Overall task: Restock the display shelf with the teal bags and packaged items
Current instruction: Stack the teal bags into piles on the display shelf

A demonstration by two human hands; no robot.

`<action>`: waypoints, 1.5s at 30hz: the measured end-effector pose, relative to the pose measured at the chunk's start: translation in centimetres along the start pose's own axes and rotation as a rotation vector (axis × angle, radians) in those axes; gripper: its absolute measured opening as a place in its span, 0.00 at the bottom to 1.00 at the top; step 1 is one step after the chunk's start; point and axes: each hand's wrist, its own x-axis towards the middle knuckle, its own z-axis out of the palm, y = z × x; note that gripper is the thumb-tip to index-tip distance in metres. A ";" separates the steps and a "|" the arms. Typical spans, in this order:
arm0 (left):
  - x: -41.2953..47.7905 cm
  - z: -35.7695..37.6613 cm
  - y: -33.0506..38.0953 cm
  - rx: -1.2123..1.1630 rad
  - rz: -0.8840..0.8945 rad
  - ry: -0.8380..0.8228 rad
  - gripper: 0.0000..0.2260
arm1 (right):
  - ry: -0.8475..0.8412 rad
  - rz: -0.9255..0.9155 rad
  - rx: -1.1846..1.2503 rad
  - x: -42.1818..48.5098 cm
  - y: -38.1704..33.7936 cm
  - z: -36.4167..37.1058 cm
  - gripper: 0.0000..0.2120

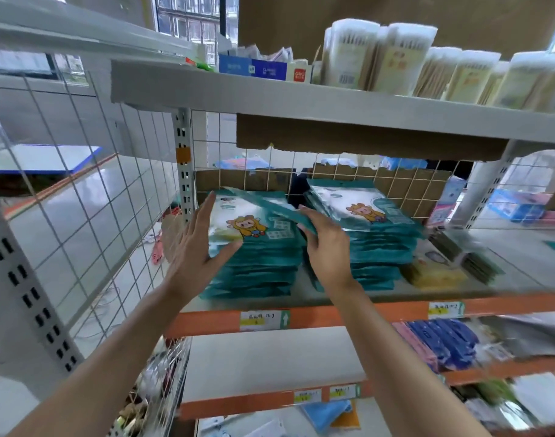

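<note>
1. Head view: a stack of flat teal plastic bags with a cartoon print (257, 266) is sitting on the grey shelf board with the orange front rail (333, 316). A 2nd teal stack (377, 241) is standing just beside it at 3 o'clock.
2. The left hand (200, 247) is touching the 1st stack's 9 o'clock side, fingers straight and spread, holding nothing.
3. The right hand (326, 244) is gripping 1 tilted teal bag (270, 206) by its edge above the 1st stack.
4. A flat yellow packet (434, 274) is lying at 4 o'clock of the 2nd stack.
</note>
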 end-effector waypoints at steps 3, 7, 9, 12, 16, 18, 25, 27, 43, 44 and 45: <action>0.7 0.0 -0.8 -0.056 -0.108 0.037 0.40 | 0.075 0.168 0.137 0.3 -0.2 -1.8 0.13; 1.4 0.5 0.0 -0.130 -0.344 0.114 0.42 | 0.132 0.471 0.591 0.3 -1.0 -4.1 0.11; 1.8 0.8 0.7 -0.243 -0.454 0.114 0.44 | 0.157 0.559 0.743 -0.2 -0.8 -5.0 0.04; 1.7 0.8 2.0 -0.413 -0.565 0.022 0.48 | 0.140 0.636 0.831 -1.3 0.1 -6.0 0.11; 0.9 0.9 5.2 -0.645 -0.460 -0.089 0.33 | 0.109 0.826 1.040 -2.4 0.4 -6.4 0.16; 0.9 0.9 6.6 -0.876 -0.458 -0.070 0.39 | 0.095 0.893 1.179 -2.4 0.1 -7.0 0.30; 0.0 2.4 10.6 -1.301 -0.425 0.039 0.12 | 0.116 1.185 1.546 -3.1 -1.4 -8.5 0.05; -0.4 2.5 11.8 -1.226 -0.383 0.128 0.13 | 0.056 1.152 1.580 -3.7 -1.3 -8.6 0.13; 0.3 -0.9 17.1 -0.792 -0.326 0.279 0.05 | -0.311 0.658 1.391 -5.8 3.6 -14.5 0.31; 0.4 -0.8 17.4 -0.797 -0.317 0.256 0.06 | -0.380 0.601 1.356 -5.9 3.5 -14.9 0.26; 0.5 -0.7 17.6 -0.802 -0.310 0.236 0.07 | -0.430 0.559 1.320 -6.0 3.3 -15.3 0.21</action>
